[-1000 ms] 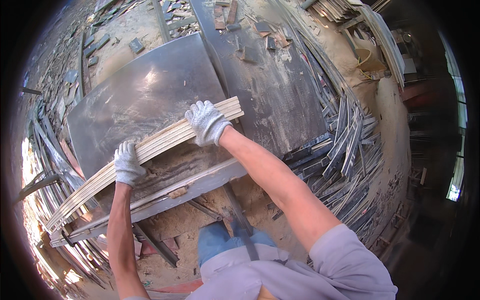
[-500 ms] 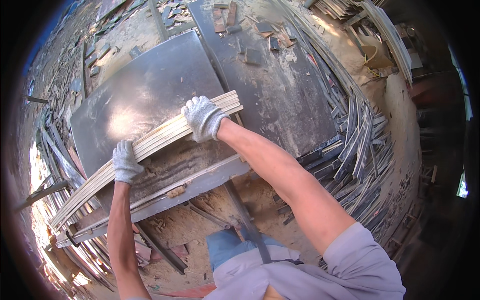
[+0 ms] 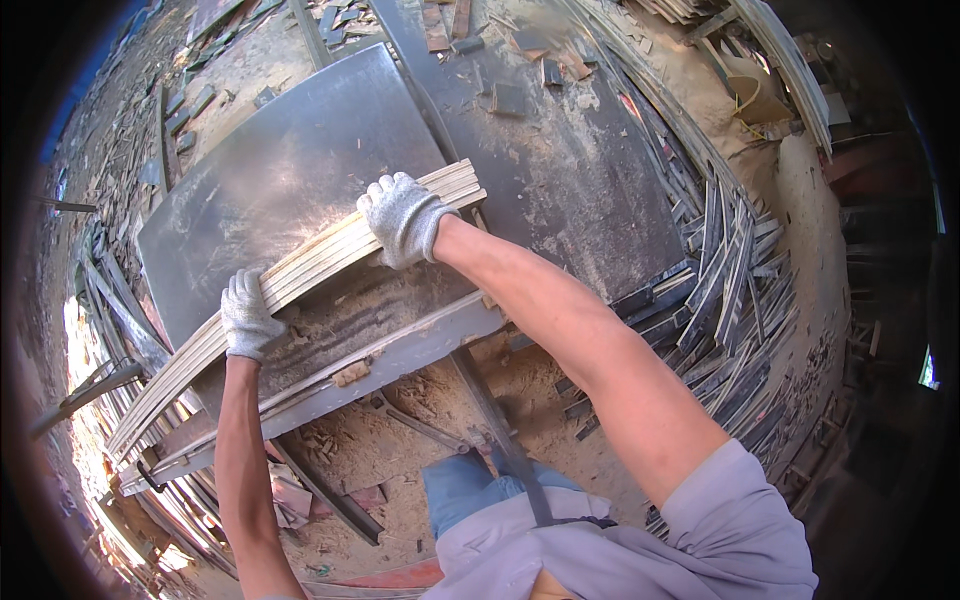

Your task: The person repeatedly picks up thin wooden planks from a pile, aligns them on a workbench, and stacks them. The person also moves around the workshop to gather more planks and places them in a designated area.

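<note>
A bundle of long, pale plywood strips (image 3: 320, 255) lies slantwise over a dark metal table (image 3: 290, 150), its far end to the right and its near end past the table's left edge. My left hand (image 3: 247, 315), in a grey knit glove, grips the bundle left of its middle. Toward the right end, my right hand (image 3: 405, 220), gloved the same way, is wrapped over the strips with its fingers on the far side. The thumbs and undersides of both hands are mostly hidden.
A grey metal rail (image 3: 370, 365) with a small wood block (image 3: 350, 374) runs along the table's near edge. Dark offcut strips (image 3: 720, 270) are heaped at the right. Small board scraps (image 3: 508, 99) lie on the far panel. More loose strips (image 3: 120, 300) pile up at the left.
The view has shifted slightly. Both hands keep their hold on the strips, and the bundle sits a little higher in the picture, with hardly any change against the table.
</note>
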The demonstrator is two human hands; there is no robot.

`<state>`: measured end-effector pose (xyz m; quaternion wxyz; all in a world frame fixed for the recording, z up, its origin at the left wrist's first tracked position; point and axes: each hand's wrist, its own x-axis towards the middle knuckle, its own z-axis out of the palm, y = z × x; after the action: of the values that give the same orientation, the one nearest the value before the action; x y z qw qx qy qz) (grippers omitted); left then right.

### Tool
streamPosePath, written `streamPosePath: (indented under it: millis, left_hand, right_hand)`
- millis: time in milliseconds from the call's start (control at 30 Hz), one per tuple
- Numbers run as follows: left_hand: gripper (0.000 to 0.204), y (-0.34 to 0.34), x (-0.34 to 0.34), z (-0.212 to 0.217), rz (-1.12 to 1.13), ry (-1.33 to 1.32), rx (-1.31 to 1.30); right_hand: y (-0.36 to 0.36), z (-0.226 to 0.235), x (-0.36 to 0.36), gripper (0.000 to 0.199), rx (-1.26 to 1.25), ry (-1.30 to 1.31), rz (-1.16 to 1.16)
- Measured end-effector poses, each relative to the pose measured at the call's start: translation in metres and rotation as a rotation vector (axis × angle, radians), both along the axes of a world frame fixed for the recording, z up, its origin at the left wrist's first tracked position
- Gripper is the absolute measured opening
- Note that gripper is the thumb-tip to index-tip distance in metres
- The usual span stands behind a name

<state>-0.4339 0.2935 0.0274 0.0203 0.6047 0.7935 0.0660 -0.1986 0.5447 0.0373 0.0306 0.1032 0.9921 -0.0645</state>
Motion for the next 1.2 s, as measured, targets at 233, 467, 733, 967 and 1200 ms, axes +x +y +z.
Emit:
streamPosePath:
  millis: [233,467,733,967,1200]
  left_hand:
    - [0.069,0.011,-0.007,0.002,0.056,-0.021,-0.07]
    - [0.071,0.012,-0.017,-0.004,0.052,0.003,-0.088]
    - [0.073,0.02,-0.028,-0.006,0.061,0.045,-0.104]
    - [0.073,0.031,-0.047,-0.013,0.065,0.054,-0.067]
    - [0.071,0.049,-0.072,0.001,0.042,0.074,-0.052]
  right_hand:
    - [0.008,0.006,-0.006,0.073,-0.028,-0.063,-0.002]
    - [0.011,0.003,-0.014,0.074,-0.021,-0.036,-0.002]
    - [0.019,0.005,-0.021,0.071,-0.065,-0.025,-0.03]
    - [0.03,0.011,-0.038,0.074,0.025,-0.045,-0.021]
    - [0.04,0.021,-0.064,0.078,0.053,-0.041,-0.077]
